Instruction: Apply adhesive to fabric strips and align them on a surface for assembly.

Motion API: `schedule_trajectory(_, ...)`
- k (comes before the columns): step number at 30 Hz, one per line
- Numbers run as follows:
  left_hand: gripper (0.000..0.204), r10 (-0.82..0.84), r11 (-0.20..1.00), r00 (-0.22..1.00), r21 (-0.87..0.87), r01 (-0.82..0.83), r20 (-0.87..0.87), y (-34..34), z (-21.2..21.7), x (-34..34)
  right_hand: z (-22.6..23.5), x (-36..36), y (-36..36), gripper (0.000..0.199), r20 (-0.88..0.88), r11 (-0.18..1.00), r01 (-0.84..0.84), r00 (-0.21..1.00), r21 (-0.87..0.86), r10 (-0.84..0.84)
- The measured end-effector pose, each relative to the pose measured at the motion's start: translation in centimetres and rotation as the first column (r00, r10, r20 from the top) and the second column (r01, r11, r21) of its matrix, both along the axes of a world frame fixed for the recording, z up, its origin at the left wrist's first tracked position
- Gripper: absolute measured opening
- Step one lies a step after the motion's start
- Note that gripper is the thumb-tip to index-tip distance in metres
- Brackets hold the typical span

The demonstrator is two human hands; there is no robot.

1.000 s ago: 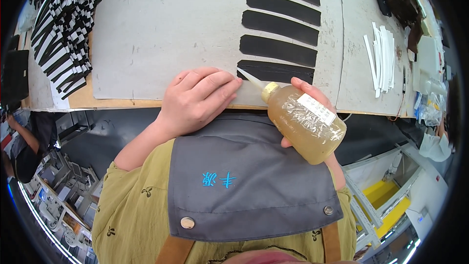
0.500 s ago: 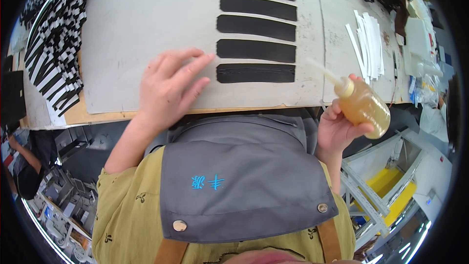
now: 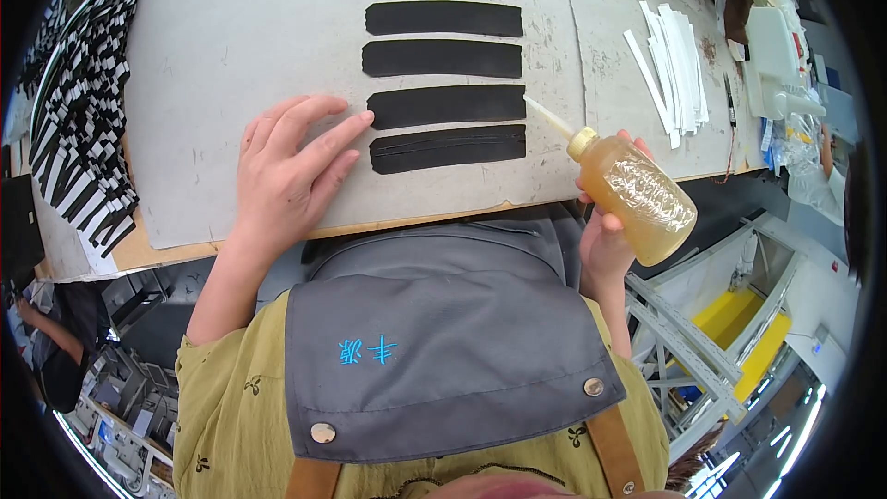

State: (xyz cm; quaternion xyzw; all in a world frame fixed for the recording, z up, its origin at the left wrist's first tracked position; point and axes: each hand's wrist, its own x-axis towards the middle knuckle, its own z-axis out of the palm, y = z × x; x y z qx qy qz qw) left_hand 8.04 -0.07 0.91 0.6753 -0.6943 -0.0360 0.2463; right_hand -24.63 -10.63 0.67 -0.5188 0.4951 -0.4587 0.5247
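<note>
A column of black strips lies across the table in front of me. Along the nearest black strip [image 3: 448, 149] run thin glossy lines. My left hand [image 3: 291, 166] is open, fingers apart, its index fingertip at the left end of the second black strip [image 3: 448, 107]. In my right hand [image 3: 605, 238] is a clear squeeze bottle [image 3: 642, 203] of amber liquid, tilted with its thin nozzle pointing up and left. The nozzle tip is at the right end of that second strip; whether it touches cannot be made out. Farther strips [image 3: 443, 59] lie in a row beyond.
Black-and-white strips [image 3: 88, 102] are heaped at the table's left edge. White strips [image 3: 679, 69] form a loose pile on the right, beside a thin pen-like tool [image 3: 729, 102]. Plastic bags [image 3: 799, 143] lie at the far right. A metal frame [image 3: 693, 342] stands below the table's right side.
The bottle's nozzle has come left to the second strip's right end. My left index finger has reached that strip's left end. The whole view has shifted slightly.
</note>
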Motion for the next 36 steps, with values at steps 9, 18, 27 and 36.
schedule_trajectory(9,0.028,0.000,1.000,1.000,-0.013,0.000,0.018,0.0,-0.1,0.0,-0.3,1.2,0.2,0.124,-0.072,0.995,-0.079,0.995,-0.064,0.074)
schedule_trajectory(18,0.032,-0.014,1.000,1.000,-0.020,0.014,-0.028,0.2,-0.4,0.2,-0.4,4.1,0.5,0.119,-0.070,0.959,-0.270,0.962,-0.081,0.265)
schedule_trajectory(27,0.032,-0.025,1.000,0.999,-0.016,0.024,-0.028,0.2,-0.4,0.4,0.3,7.6,-0.2,0.103,-0.132,0.770,-0.601,0.799,-0.217,0.587)
schedule_trajectory(36,0.029,-0.008,0.999,1.000,-0.035,0.008,-0.011,0.0,-0.4,0.2,1.9,6.8,-0.6,0.096,-0.248,0.728,-0.628,0.778,-0.275,0.577)
